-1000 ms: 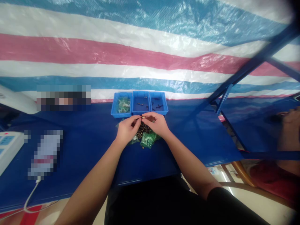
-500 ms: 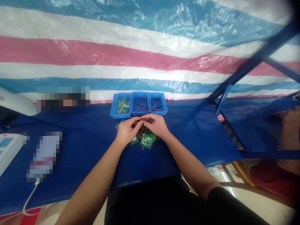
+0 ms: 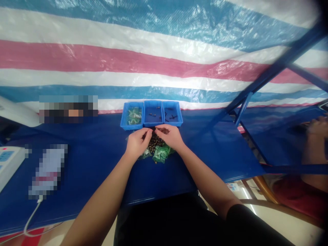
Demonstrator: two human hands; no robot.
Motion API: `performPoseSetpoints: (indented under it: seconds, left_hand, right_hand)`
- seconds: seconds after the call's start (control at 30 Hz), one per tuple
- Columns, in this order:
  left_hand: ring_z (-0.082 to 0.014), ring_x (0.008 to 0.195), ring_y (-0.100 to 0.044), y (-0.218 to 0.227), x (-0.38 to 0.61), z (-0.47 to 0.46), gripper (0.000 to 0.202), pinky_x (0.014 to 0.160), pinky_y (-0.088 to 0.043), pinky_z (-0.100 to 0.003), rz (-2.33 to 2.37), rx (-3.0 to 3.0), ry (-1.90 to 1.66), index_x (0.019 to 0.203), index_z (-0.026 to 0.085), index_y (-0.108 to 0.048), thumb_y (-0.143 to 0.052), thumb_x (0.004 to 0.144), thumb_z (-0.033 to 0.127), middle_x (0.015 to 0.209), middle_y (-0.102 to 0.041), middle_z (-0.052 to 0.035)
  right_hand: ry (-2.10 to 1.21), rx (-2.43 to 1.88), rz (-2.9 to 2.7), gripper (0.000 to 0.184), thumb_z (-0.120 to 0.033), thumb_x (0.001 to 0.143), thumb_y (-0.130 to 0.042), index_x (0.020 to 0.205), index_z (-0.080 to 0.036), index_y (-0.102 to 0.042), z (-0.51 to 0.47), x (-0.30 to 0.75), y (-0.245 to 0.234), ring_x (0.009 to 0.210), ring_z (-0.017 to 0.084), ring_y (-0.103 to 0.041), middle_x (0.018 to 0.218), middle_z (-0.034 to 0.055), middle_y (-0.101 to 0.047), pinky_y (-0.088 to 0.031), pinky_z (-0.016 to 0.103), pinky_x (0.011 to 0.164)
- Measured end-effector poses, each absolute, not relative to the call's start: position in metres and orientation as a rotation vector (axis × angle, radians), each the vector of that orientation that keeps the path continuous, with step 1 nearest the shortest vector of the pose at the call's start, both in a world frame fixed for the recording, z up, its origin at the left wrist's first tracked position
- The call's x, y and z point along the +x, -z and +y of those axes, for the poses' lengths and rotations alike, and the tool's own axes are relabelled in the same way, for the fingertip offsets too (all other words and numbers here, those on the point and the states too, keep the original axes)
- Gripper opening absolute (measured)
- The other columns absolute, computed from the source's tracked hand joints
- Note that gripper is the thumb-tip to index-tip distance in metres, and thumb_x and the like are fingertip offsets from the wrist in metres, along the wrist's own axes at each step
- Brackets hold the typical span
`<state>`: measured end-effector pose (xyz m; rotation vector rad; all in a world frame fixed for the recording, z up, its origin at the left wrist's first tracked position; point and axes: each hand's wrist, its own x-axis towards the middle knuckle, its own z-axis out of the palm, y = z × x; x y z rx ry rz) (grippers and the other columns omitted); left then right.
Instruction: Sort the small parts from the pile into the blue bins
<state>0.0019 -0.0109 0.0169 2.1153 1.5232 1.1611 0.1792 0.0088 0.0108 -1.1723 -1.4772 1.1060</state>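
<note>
My left hand [image 3: 136, 141] and my right hand [image 3: 170, 136] rest side by side over a pile of small dark and brass-coloured parts [image 3: 154, 142] lying on green plastic bags [image 3: 160, 153] on the blue table. The fingertips of both hands are curled and pinched together just above the pile; what they grip is too small to name. Just behind the hands stand three blue bins: the left bin [image 3: 131, 115] holds pale green pieces, the middle bin [image 3: 153, 114] and the right bin [image 3: 173, 113] hold a few small dark parts.
A striped blue, white and red tarp [image 3: 153, 61] hangs behind the blue table [image 3: 89, 160]. A white device [image 3: 7, 162] and a cable [image 3: 32, 215] lie at the left. A blue metal frame [image 3: 256, 92] slants at the right, where another person's hand [image 3: 316, 126] shows.
Both hands have come down slightly from in front of the bins onto the pile of parts, and their fingertips, first touching, have parted a little.
</note>
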Motion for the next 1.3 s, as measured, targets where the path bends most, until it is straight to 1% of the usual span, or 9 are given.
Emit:
performPoseSetpoints:
  seconds: [0.1,0.17,0.23,0.3,0.4,0.5,0.63,0.87,1.3]
  left_hand:
    - [-0.0142,0.074,-0.067,-0.017,0.003,-0.011,0.028,0.068,-0.048,-0.023,1.53,2.099,-1.168,0.098,0.02,-0.072,-0.05,0.095,0.037,0.086,-0.074,-0.0022]
    - [-0.0133,0.071,-0.066,-0.017,0.003,-0.012,0.028,0.068,-0.048,-0.023,1.565,2.063,-1.194,0.106,0.021,-0.07,-0.051,0.095,0.038,0.086,-0.073,-0.0016]
    - [-0.0125,0.066,-0.065,-0.018,0.003,-0.012,0.032,0.067,-0.048,-0.023,1.618,2.014,-1.219,0.116,0.022,-0.067,-0.051,0.094,0.038,0.08,-0.072,-0.0001]
    - [-0.0123,0.063,-0.064,-0.019,0.003,-0.012,0.033,0.067,-0.048,-0.023,1.656,1.981,-1.23,0.118,0.022,-0.066,-0.051,0.094,0.038,0.073,-0.07,0.0012]
    - [-0.0126,0.064,-0.064,-0.02,0.003,-0.011,0.03,0.067,-0.048,-0.023,1.702,1.978,-1.25,0.107,0.02,-0.07,-0.049,0.094,0.038,0.073,-0.069,0.0004]
    - [-0.013,0.066,-0.064,-0.021,0.003,-0.01,0.029,0.068,-0.047,-0.023,1.778,1.955,-1.302,0.1,0.019,-0.071,-0.05,0.094,0.038,0.075,-0.07,-0.0005]
    - [-0.013,0.065,-0.063,-0.021,0.0,-0.009,0.026,0.068,-0.047,-0.024,1.848,1.876,-1.371,0.098,0.02,-0.07,-0.051,0.093,0.037,0.075,-0.069,-0.0004]
    - [-0.0129,0.064,-0.063,-0.019,0.0,-0.008,0.025,0.067,-0.046,-0.024,1.816,1.908,-1.363,0.097,0.02,-0.07,-0.052,0.092,0.037,0.073,-0.069,-0.0001]
    - [-0.0128,0.067,-0.064,-0.018,0.003,-0.009,0.026,0.069,-0.048,-0.023,1.703,1.963,-1.269,0.099,0.02,-0.071,-0.052,0.093,0.037,0.079,-0.071,-0.0007]
  right_hand:
    - [-1.338,-1.007,-1.304,0.047,-0.042,0.076,-0.073,0.118,-0.022,-0.068,0.009,0.178,-0.015,0.078,0.019,-0.071,0.109,0.0074,-0.073,-0.062,0.036,0.07]
    - [-1.402,-0.857,-1.234,0.064,-0.041,0.074,-0.076,0.133,-0.028,-0.057,0.008,0.178,-0.02,0.092,0.021,-0.072,0.136,0.007,-0.06,-0.062,0.039,0.08]
    - [-1.367,-0.815,-1.225,0.068,-0.042,0.075,-0.075,0.138,-0.032,-0.052,0.007,0.178,-0.024,0.102,0.022,-0.07,0.146,0.0056,-0.051,-0.062,0.038,0.085]
    - [-1.259,-0.888,-1.268,0.056,-0.042,0.079,-0.07,0.132,-0.029,-0.058,0.007,0.18,-0.024,0.103,0.021,-0.069,0.14,0.0059,-0.057,-0.062,0.035,0.081]
    - [-1.047,-1.088,-1.399,0.028,-0.037,0.086,-0.062,0.107,-0.021,-0.071,0.009,0.183,-0.019,0.087,0.018,-0.07,0.105,0.0066,-0.074,-0.06,0.031,0.071]
    - [-0.848,-1.168,-1.552,0.02,-0.028,0.087,-0.058,0.098,-0.02,-0.073,0.01,0.185,-0.014,0.075,0.016,-0.068,0.09,0.0044,-0.076,-0.056,0.03,0.07]
    - [-0.693,-1.236,-1.79,0.022,-0.023,0.085,-0.06,0.101,-0.021,-0.073,0.01,0.186,-0.012,0.071,0.016,-0.064,0.091,0.0036,-0.075,-0.054,0.032,0.075]
    - [-0.552,-1.177,-2.14,0.028,-0.016,0.086,-0.06,0.11,-0.021,-0.072,0.007,0.181,-0.008,0.097,0.022,-0.059,0.108,0.0061,-0.072,-0.049,0.037,0.093]
    - [-0.541,-1.136,-1.972,0.018,-0.022,0.09,-0.056,0.099,-0.021,-0.072,0.001,0.173,-0.012,0.092,0.02,-0.061,0.096,0.0068,-0.069,-0.051,0.033,0.086]
